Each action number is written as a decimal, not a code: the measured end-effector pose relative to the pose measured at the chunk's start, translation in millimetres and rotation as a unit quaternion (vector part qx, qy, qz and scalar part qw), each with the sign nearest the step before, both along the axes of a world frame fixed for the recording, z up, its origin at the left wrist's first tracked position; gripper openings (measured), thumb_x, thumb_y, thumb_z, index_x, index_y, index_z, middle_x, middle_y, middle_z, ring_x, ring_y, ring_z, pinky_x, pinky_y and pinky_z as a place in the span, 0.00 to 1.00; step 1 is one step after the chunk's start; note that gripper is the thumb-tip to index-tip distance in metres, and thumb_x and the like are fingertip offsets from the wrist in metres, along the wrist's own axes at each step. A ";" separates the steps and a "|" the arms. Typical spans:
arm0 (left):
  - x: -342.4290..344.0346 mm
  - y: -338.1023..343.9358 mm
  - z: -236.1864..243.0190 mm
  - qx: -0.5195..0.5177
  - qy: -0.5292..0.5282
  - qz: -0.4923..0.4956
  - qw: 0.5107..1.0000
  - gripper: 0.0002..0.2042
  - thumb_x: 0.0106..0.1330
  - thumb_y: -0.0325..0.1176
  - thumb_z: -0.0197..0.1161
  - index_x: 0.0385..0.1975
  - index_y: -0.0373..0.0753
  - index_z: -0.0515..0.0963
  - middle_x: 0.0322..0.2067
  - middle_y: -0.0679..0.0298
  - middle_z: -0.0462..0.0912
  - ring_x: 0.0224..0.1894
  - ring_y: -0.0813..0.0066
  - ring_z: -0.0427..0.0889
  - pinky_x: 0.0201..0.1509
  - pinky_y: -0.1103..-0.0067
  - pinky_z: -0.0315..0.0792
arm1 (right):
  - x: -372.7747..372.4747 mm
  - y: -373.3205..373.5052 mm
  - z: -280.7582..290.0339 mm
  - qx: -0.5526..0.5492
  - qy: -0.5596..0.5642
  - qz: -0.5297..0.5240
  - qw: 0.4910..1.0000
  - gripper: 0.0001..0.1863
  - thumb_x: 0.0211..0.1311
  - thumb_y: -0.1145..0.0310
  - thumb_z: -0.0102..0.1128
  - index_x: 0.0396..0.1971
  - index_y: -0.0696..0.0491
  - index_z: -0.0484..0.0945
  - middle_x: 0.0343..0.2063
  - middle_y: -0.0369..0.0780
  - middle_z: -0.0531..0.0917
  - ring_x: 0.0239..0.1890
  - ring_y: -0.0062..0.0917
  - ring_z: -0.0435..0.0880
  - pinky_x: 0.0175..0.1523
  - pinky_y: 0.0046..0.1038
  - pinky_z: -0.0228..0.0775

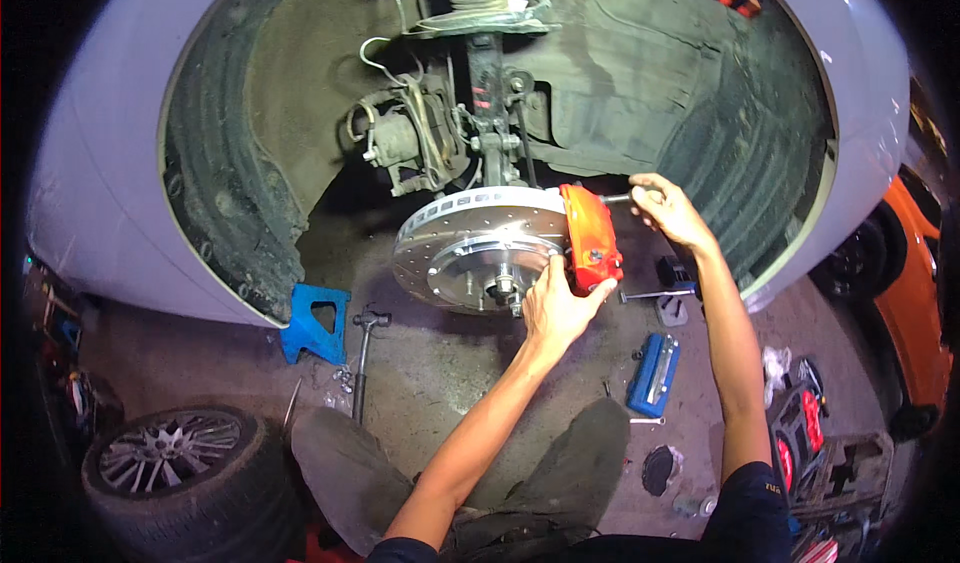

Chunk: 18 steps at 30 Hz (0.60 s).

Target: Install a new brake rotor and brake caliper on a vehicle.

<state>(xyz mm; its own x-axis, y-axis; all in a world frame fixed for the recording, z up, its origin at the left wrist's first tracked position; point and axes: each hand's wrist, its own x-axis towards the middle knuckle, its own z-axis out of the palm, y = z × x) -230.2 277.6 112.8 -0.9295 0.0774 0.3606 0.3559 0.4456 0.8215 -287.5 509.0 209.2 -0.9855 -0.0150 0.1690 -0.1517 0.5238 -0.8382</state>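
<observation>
A red-orange brake caliper [590, 228] sits over the right edge of a drilled brake disc [520, 225] on the wheel hub. My left hand [558, 308] grips the caliper's lower end, with fingers by the disc face and thumb at the caliper's bottom corner. At the caliper's upper right side, my right hand [668, 211] pinches a short dark rod [618, 199] that points toward the caliper's back. Whether the rod enters a hole is hidden. Behind the disc rises the suspension strut [485, 88], and an old-looking greyish caliper [395, 138] hangs to its left.
Grey fender [110, 153] and black arch liner surround the work. On the floor are a blue jack stand [318, 323], a hammer [363, 363], a blue case [654, 373], a ratchet [660, 292] and a removed wheel [175, 453]. A toolbox [810, 433] lies at right.
</observation>
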 end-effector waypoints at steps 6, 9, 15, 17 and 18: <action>-6.7 1.3 4.3 -0.022 -0.030 -0.037 0.999 0.34 0.50 0.60 0.72 0.41 0.34 0.71 0.31 0.49 0.85 0.35 0.50 0.85 0.39 0.61 0.77 | -8.5 19.1 -13.7 0.008 0.027 0.017 0.999 0.23 0.68 0.49 0.54 0.35 0.58 0.79 0.24 0.34 0.79 0.28 0.17 0.75 0.33 0.24 0.69; -5.8 -5.5 3.7 -0.019 -0.014 -0.055 0.998 0.34 0.51 0.61 0.70 0.41 0.34 0.71 0.31 0.50 0.85 0.34 0.51 0.85 0.38 0.62 0.77 | -21.4 7.8 -18.8 0.166 0.041 -0.148 0.974 0.31 0.68 0.43 0.49 0.26 0.60 0.81 0.19 0.39 0.80 0.25 0.24 0.78 0.35 0.31 0.70; 15.1 -38.2 56.5 -0.075 0.170 -0.025 0.982 0.26 0.53 0.54 0.72 0.32 0.36 0.72 0.22 0.58 0.81 0.26 0.56 0.82 0.31 0.67 0.76 | -18.3 -5.2 -10.4 0.065 -0.042 -0.115 0.990 0.35 0.67 0.37 0.48 0.16 0.55 0.77 0.11 0.34 0.73 0.18 0.16 0.71 0.28 0.23 0.64; -12.4 -28.5 76.4 -0.048 0.322 -0.051 0.944 0.21 0.55 0.44 0.71 0.36 0.34 0.73 0.26 0.54 0.80 0.25 0.55 0.79 0.31 0.67 0.75 | -14.6 6.3 -19.9 0.015 0.001 -0.050 0.999 0.27 0.68 0.43 0.52 0.35 0.55 0.81 0.23 0.34 0.81 0.23 0.13 0.73 0.29 0.21 0.66; -22.9 -18.3 91.4 -0.091 0.373 -0.042 0.922 0.21 0.55 0.41 0.71 0.39 0.32 0.72 0.30 0.51 0.80 0.28 0.53 0.79 0.34 0.66 0.75 | -7.3 6.1 -20.6 -0.044 0.007 -0.017 0.999 0.23 0.68 0.47 0.54 0.37 0.56 0.80 0.27 0.34 0.82 0.25 0.13 0.74 0.30 0.21 0.66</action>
<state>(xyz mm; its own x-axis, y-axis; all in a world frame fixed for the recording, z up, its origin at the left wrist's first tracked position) -253.1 259.3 204.2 -0.4151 0.2595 0.8720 0.8314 0.4973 0.2479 -294.8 515.1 188.6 -0.9828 0.0337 0.1814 -0.1466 0.4540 -0.8788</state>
